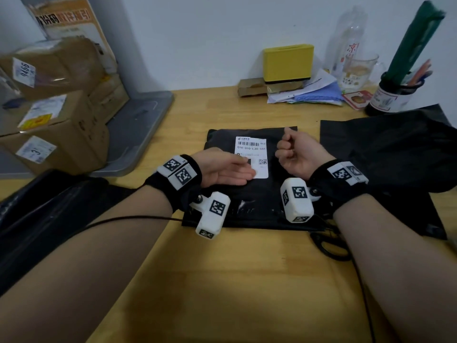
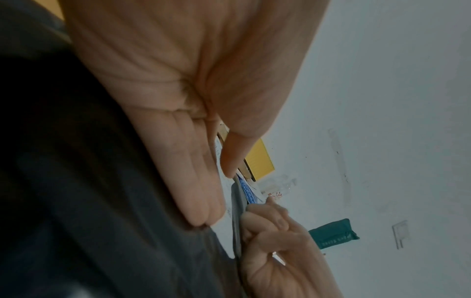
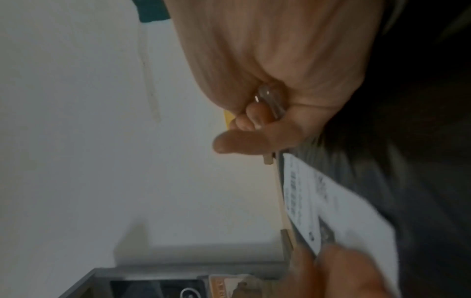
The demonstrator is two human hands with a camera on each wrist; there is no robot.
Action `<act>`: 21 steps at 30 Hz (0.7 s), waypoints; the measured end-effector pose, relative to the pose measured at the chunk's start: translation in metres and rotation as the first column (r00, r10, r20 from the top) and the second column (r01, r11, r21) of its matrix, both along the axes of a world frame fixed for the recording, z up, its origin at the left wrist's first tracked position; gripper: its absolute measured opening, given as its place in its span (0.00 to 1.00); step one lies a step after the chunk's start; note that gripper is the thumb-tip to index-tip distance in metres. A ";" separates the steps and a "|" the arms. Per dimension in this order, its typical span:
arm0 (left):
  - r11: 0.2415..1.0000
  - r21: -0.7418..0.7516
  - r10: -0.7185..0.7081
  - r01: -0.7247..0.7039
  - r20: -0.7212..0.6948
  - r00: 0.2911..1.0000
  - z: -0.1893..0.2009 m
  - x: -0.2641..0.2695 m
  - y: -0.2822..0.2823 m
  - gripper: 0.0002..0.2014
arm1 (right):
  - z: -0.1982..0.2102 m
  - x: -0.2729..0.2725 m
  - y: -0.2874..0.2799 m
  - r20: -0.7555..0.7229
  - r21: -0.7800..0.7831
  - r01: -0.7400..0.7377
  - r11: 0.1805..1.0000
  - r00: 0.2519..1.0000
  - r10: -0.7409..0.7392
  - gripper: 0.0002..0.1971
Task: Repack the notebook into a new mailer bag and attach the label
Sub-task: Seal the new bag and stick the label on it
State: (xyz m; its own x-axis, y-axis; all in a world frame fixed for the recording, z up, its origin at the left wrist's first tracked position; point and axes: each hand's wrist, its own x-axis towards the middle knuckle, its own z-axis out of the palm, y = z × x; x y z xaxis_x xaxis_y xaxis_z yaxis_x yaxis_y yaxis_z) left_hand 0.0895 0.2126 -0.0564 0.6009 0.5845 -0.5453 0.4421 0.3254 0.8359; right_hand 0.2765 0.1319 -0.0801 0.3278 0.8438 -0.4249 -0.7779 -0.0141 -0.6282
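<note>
A black mailer bag [image 1: 222, 142] lies flat in the middle of the wooden table, with a white shipping label [image 1: 252, 149] on its top face. My left hand [image 1: 235, 172] lies flat with straight fingers, pressing on the label's lower left part. My right hand [image 1: 294, 149] hovers just right of the label as a fist. In the right wrist view its curled fingers [image 3: 254, 117] pin a small glossy scrap [image 3: 270, 100] against the palm; what it is I cannot tell. No notebook shows.
A second black bag [image 1: 395, 154] is spread at the right, with black scissors [image 1: 329, 246] near its front edge. More black plastic [image 1: 37, 211] lies at the left. Cardboard parcels [image 1: 49, 120], a grey tray [image 1: 143, 120], a yellow box [image 1: 288, 63] and a pen pot [image 1: 393, 95] line the back.
</note>
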 end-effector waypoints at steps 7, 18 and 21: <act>0.989 -0.040 0.145 -0.140 0.153 0.978 0.001 -0.011 -0.015 0.14 | 0.039 -0.028 -0.026 0.221 0.074 -0.076 0.994 0.973 0.058 0.18; 0.965 -0.122 0.252 -0.232 0.192 0.948 0.017 -0.027 -0.067 0.09 | 0.070 -0.019 -0.105 0.496 -0.066 -0.076 0.995 0.863 0.099 0.18; 0.954 -0.173 0.282 -0.244 0.254 0.925 0.018 -0.020 -0.083 0.07 | 0.079 -0.009 -0.127 0.608 -0.136 0.022 0.990 0.792 0.066 0.17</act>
